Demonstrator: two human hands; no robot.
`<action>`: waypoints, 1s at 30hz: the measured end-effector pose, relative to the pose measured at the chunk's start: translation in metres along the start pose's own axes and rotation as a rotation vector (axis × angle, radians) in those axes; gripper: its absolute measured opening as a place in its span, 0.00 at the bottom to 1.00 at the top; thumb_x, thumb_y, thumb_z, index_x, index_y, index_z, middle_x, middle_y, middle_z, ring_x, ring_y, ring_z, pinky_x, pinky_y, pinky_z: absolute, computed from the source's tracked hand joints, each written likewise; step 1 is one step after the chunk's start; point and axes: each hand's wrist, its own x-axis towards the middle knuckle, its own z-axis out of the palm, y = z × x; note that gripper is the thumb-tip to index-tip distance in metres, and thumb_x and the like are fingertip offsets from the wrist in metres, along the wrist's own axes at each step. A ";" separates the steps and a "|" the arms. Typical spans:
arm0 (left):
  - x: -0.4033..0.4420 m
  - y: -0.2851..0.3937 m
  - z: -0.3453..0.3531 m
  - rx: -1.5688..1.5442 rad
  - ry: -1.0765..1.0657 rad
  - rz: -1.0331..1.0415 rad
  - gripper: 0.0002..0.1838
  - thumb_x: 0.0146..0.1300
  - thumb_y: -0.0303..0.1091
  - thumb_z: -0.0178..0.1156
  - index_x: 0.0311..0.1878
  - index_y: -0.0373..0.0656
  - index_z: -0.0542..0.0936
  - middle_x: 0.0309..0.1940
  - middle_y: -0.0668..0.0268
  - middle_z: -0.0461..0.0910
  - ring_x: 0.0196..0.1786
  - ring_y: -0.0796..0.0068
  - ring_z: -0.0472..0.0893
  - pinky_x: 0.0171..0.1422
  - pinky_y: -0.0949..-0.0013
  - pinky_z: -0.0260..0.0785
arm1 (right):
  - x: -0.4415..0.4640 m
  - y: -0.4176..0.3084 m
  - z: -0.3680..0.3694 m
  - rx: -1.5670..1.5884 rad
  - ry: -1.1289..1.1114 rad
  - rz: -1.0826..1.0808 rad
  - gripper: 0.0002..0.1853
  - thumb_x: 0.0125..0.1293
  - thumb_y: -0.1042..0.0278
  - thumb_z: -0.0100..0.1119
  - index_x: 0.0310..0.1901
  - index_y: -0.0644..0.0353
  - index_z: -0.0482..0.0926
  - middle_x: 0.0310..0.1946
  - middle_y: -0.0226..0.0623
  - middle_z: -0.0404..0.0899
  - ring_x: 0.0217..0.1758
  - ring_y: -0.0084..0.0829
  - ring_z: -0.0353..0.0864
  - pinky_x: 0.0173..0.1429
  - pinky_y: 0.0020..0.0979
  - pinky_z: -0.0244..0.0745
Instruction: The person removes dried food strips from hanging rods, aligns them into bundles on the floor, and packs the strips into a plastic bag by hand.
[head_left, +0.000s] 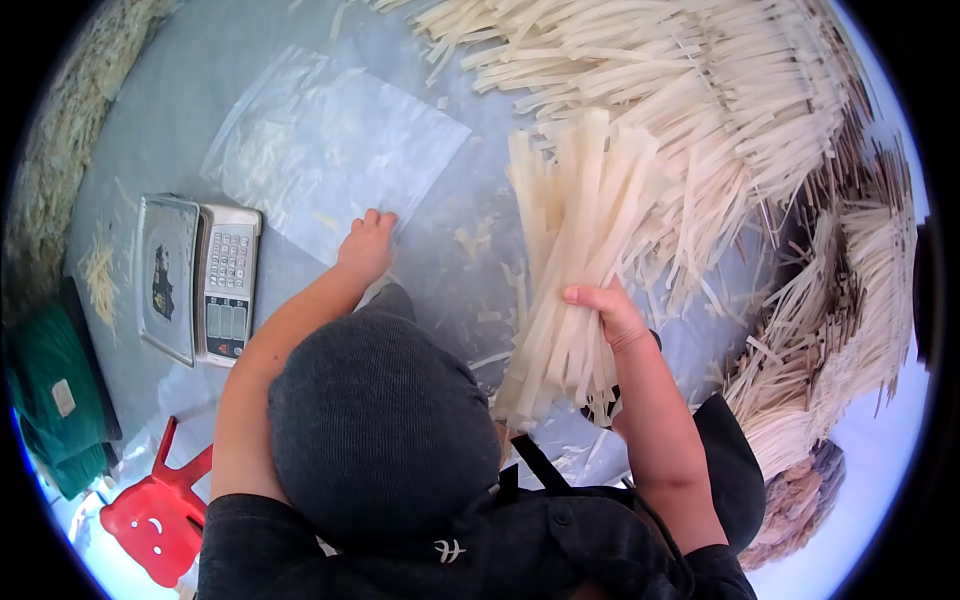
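My right hand is wrapped round a thick bundle of flat, pale dried noodles, thumb across the front. The strips fan out at the far end and hang down toward my body. At the near edge of a clear plastic bag lying flat on the grey surface is my left hand, its fingers bent and closed on the film. A dark cap covers part of the view below my left hand.
A digital scale with a metal pan stands at left. Large heaps of similar noodle strips cover the far right, with another pile at the right edge. A red stool and a green bundle sit lower left. Loose scraps lie about.
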 end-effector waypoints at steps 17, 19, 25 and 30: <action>0.006 -0.039 0.025 -1.001 0.332 -0.219 0.09 0.67 0.38 0.64 0.41 0.43 0.82 0.30 0.75 0.79 0.33 0.86 0.74 0.39 0.78 0.68 | 0.074 0.016 0.063 -0.321 -0.355 0.098 0.42 0.46 0.66 0.76 0.65 0.64 0.69 0.57 0.42 0.78 0.60 0.35 0.77 0.64 0.35 0.70; 0.007 -0.032 0.018 -1.101 0.384 -0.234 0.09 0.67 0.38 0.63 0.44 0.43 0.83 0.30 0.75 0.79 0.34 0.86 0.74 0.40 0.78 0.68 | 0.092 0.032 0.068 -0.392 -0.361 0.092 0.45 0.44 0.64 0.76 0.66 0.63 0.67 0.58 0.44 0.78 0.61 0.38 0.76 0.65 0.35 0.69; 0.003 -0.011 -0.025 -1.372 0.564 -0.324 0.11 0.69 0.36 0.62 0.51 0.45 0.84 0.37 0.75 0.78 0.34 0.88 0.72 0.39 0.81 0.66 | 0.110 0.050 0.071 -0.805 -0.242 0.086 0.54 0.36 0.58 0.76 0.70 0.60 0.62 0.58 0.50 0.77 0.62 0.45 0.76 0.66 0.37 0.69; -0.017 0.003 -0.056 -1.050 0.716 -0.042 0.10 0.68 0.31 0.62 0.50 0.44 0.85 0.39 0.74 0.75 0.36 0.86 0.73 0.38 0.79 0.67 | 0.108 0.055 0.075 -1.069 -0.184 0.064 0.56 0.37 0.55 0.74 0.72 0.56 0.58 0.54 0.54 0.79 0.58 0.49 0.79 0.63 0.38 0.72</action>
